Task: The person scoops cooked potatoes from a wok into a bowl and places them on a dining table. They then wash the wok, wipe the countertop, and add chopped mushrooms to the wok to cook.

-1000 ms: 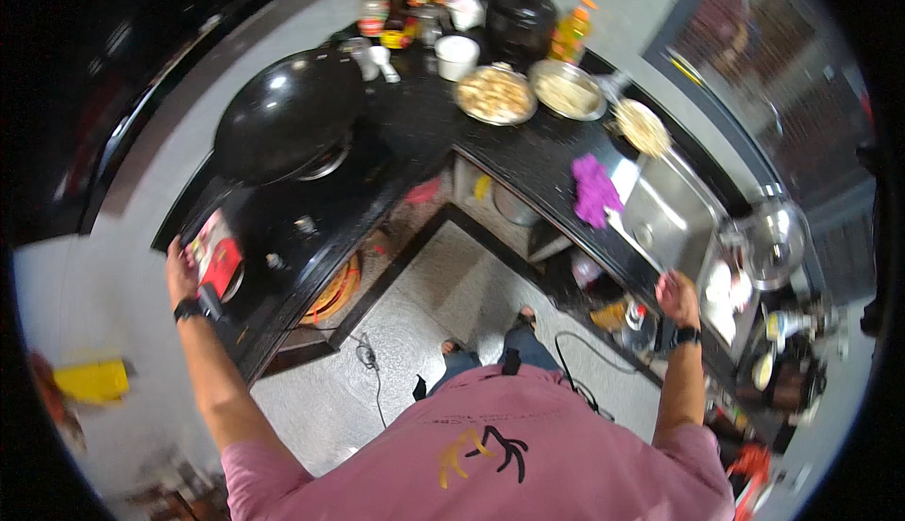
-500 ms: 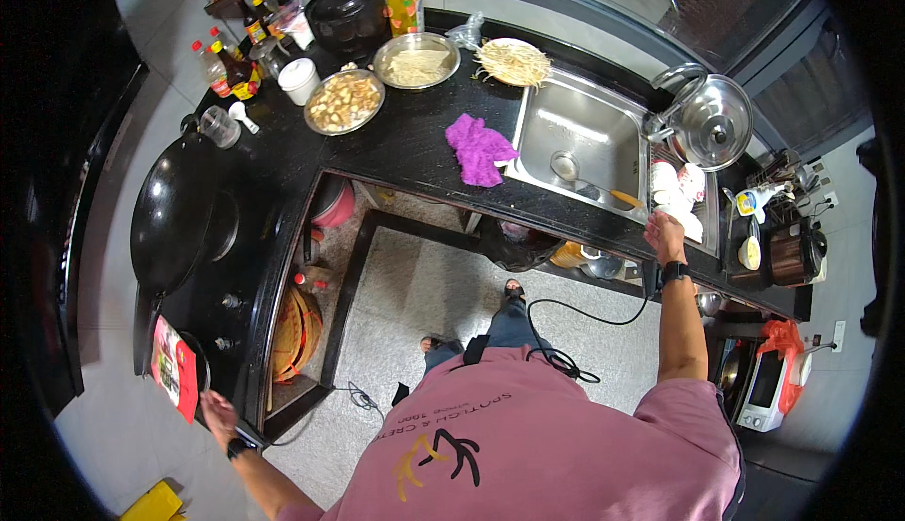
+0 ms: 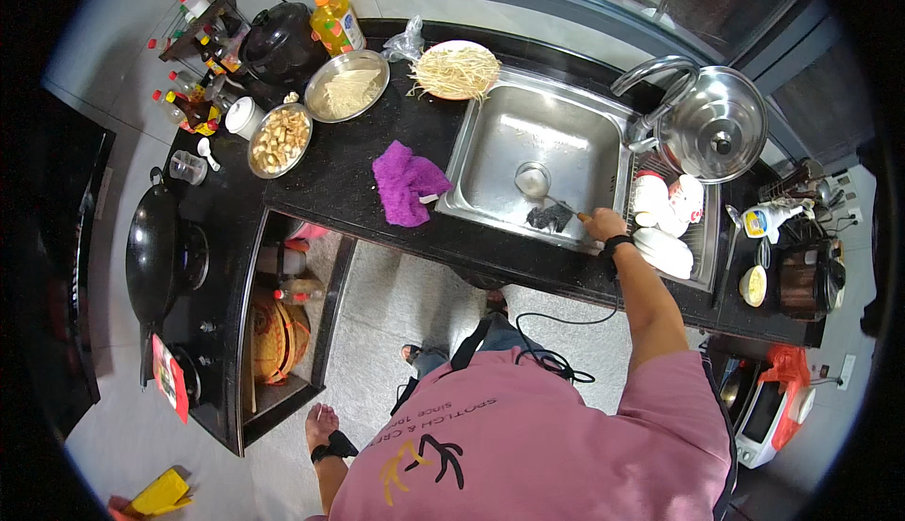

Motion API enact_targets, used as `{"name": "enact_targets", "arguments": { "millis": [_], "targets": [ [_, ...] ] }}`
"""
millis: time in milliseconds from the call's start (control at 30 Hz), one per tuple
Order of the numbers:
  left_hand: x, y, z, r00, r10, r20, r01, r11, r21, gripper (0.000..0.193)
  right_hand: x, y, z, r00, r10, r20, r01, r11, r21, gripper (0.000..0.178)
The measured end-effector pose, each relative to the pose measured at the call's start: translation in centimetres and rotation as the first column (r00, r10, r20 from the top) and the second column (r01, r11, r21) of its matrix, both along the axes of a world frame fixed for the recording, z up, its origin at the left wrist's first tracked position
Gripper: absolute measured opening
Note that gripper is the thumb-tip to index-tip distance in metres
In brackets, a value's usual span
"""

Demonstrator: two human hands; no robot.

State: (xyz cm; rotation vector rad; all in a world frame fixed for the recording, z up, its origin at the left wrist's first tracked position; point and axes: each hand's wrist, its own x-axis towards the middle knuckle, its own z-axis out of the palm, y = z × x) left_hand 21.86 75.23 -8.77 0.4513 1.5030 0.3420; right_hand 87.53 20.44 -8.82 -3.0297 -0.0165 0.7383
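At the near edge of the steel sink (image 3: 481,202), my right hand (image 3: 603,225) is closed round the wooden handle of a spatula (image 3: 560,213). Its dark, shiny end lies toward the sink floor, close to the round drain strainer (image 3: 533,180). Just right of this hand, white bowls and plates (image 3: 664,251) stand on the draining side. My left hand (image 3: 322,423) hangs low at the left, palm up with fingers loosely apart and nothing in it. Nearest to it is the corner of the black counter; a red packet (image 3: 171,378) lies by the stove beyond.
A black wok (image 3: 156,252) rests on the stove at the left. A purple cloth (image 3: 407,184) lies left of the sink. Along the back stand a plate of bean sprouts (image 3: 458,70) and metal dishes of cut food (image 3: 280,141). A lid (image 3: 713,125) leans behind the tap (image 3: 650,97).
My right hand has moved left from the dishes and taken hold of the spatula's handle. My left hand has drawn back from the red packet toward my body. The view has shifted.
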Motion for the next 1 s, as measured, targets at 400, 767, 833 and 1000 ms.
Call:
{"name": "enact_targets", "arguments": {
  "millis": [400, 767, 833, 1000],
  "targets": [
    [6.4, -7.4, 1.9, 0.993, -0.112, -0.034, 0.114, 0.993, 0.042, 0.048, 2.4, -1.2, -3.1, 0.927, 0.355, 0.117, -0.369, 0.92, 0.131, 0.03],
    [7.7, -7.1, -3.1, 0.983, -0.183, 0.033, 0.184, 0.983, -0.025, 0.051, -1.4, -4.0, 8.6, 0.722, -0.325, -0.611, 0.689, 0.253, 0.68, 0.03],
    [7.7, -7.3, -3.4, 0.974, -0.226, 0.01, 0.226, 0.974, 0.017, 0.05, -2.5, -4.3, 8.4, 0.656, -0.229, -0.719, 0.744, 0.032, 0.668, 0.029],
    [5.9, -8.0, -3.9, 0.984, -0.179, 0.021, 0.179, 0.984, -0.007, 0.043, -5.8, -2.4, 5.6, 0.501, -0.188, -0.845, 0.824, -0.193, 0.532, 0.027]
  ]
}}
